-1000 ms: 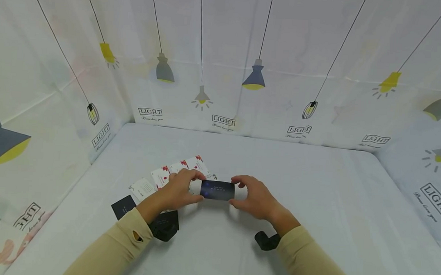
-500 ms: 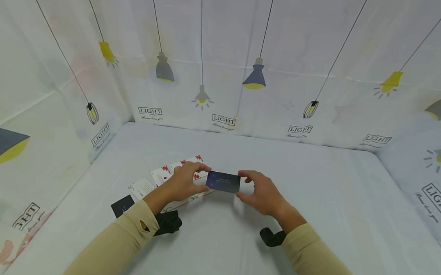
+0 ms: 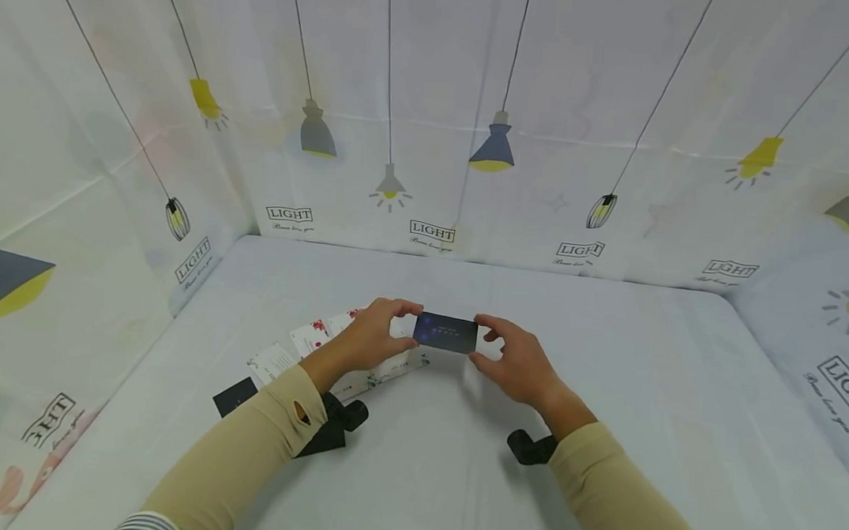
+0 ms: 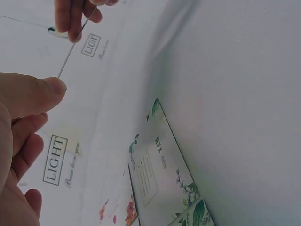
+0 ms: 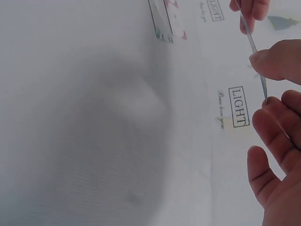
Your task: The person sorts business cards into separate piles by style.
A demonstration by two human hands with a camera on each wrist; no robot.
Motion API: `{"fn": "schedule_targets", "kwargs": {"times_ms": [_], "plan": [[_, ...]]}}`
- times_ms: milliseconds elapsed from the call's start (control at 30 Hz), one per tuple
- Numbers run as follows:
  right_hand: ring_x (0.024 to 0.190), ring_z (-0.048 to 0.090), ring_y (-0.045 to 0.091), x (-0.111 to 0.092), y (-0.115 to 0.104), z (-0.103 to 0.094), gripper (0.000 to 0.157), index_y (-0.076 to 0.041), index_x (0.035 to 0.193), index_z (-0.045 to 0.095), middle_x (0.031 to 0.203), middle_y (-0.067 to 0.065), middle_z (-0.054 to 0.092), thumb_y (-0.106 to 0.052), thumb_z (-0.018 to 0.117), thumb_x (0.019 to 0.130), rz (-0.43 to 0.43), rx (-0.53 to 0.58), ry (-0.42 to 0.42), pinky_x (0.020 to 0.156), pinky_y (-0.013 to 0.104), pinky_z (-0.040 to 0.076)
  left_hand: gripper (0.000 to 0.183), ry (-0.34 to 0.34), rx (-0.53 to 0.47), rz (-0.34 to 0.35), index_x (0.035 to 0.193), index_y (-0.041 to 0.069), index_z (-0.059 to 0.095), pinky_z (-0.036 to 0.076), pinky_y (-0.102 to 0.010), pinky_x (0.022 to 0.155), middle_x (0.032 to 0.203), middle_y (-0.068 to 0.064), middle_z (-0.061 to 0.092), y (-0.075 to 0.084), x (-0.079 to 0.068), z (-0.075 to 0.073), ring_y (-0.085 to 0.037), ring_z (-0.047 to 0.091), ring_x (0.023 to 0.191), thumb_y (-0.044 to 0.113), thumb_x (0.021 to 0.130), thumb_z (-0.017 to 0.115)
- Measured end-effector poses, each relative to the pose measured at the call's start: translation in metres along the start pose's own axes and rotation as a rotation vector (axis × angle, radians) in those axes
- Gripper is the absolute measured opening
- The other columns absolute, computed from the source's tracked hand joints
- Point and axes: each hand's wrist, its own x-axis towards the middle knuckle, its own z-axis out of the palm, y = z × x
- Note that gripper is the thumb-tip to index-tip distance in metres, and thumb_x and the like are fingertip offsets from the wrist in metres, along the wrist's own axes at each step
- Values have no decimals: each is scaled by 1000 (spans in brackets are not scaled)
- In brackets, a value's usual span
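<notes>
Both hands hold a dark business card (image 3: pixel 446 332) with blue specks and small pale print, up above the table. Its left end is pinched between thumb and fingers of the left hand (image 3: pixel 373 338). At the opposite end, the right hand (image 3: pixel 521 366) pinches it the same way. Each wrist camera catches the card nearly edge-on, as a thin line. Below and behind the left hand lies a fan of white cards with floral prints; one with green leaves (image 4: pixel 160 165) is plain in the left wrist view. The left hand and arm hide part of the fan.
A dark card (image 3: pixel 235 397) lies at the fan's lower left, and another dark card (image 3: pixel 323 441) shows beside the left sleeve. Black wrist devices, such as the right one (image 3: pixel 530 448), sit under the forearms. A lamp-printed curtain (image 3: pixel 526 222) borders the white table (image 3: pixel 606 344).
Both hands have carried the dark card upward and to the right in the head view. More of the floral cards and the dark card beneath the left arm is uncovered.
</notes>
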Motion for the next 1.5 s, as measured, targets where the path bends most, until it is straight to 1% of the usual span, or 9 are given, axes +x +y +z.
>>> {"fn": "schedule_targets", "kwargs": {"times_ms": [200, 433, 600, 767, 1067, 1233, 1400, 1500], "plan": [[110, 60, 34, 7, 6, -2, 57, -4, 142, 52, 133, 16, 60, -19, 72, 91, 62, 13, 8, 90, 49, 50, 50, -5, -25, -23, 139, 17, 57, 33, -53, 107, 138, -9, 53, 1, 13, 4, -25, 46, 130, 21, 93, 74], [111, 60, 33, 12, 11, -1, 55, -3, 142, 52, 135, 18, 59, -19, 70, 93, 101, 46, 24, 90, 49, 49, 50, -5, -73, -41, 140, 15, 57, 38, -49, 105, 139, -9, 53, -2, 22, 7, -26, 46, 131, 21, 93, 73], [110, 61, 31, 15, 14, 0, 54, -3, 142, 52, 135, 17, 59, -18, 69, 93, 114, 81, 45, 88, 47, 50, 50, -1, -82, -49, 140, 14, 56, 39, -47, 106, 139, -8, 54, -1, 29, 7, -26, 47, 131, 20, 93, 73], [110, 61, 31, 19, 19, 0, 54, -1, 142, 51, 136, 17, 59, -16, 69, 93, 112, 91, 64, 87, 47, 49, 50, -2, -91, -61, 141, 14, 56, 38, -47, 107, 141, -8, 54, 2, 34, 8, -26, 46, 132, 20, 94, 72], [111, 59, 32, 25, 25, 2, 55, -1, 143, 49, 138, 17, 57, -17, 68, 94, 154, 109, 66, 88, 47, 49, 48, -10, -46, -74, 138, 15, 57, 36, -47, 108, 140, -5, 55, -3, 49, 15, -24, 47, 131, 19, 93, 73], [113, 58, 30, 29, 29, 4, 55, -2, 144, 49, 140, 16, 56, -16, 67, 94, 177, 117, 67, 90, 47, 49, 48, -27, -17, -101, 139, 17, 57, 34, -48, 109, 141, -6, 54, -2, 56, 16, -24, 47, 131, 20, 93, 73], [115, 58, 31, 35, 34, 7, 57, -3, 146, 47, 141, 15, 55, -18, 66, 95, 187, 104, 45, 90, 47, 48, 49, -44, -2, -126, 139, 19, 56, 33, -47, 109, 141, -6, 54, -5, 63, 17, -24, 46, 131, 20, 94, 72], [115, 57, 31, 39, 38, 8, 57, -3, 146, 46, 141, 14, 55, -19, 65, 95, 194, 99, 33, 91, 46, 46, 49, -47, 4, -123, 139, 18, 56, 32, -48, 109, 142, -6, 54, -7, 67, 16, -24, 47, 132, 20, 94, 72]]}}
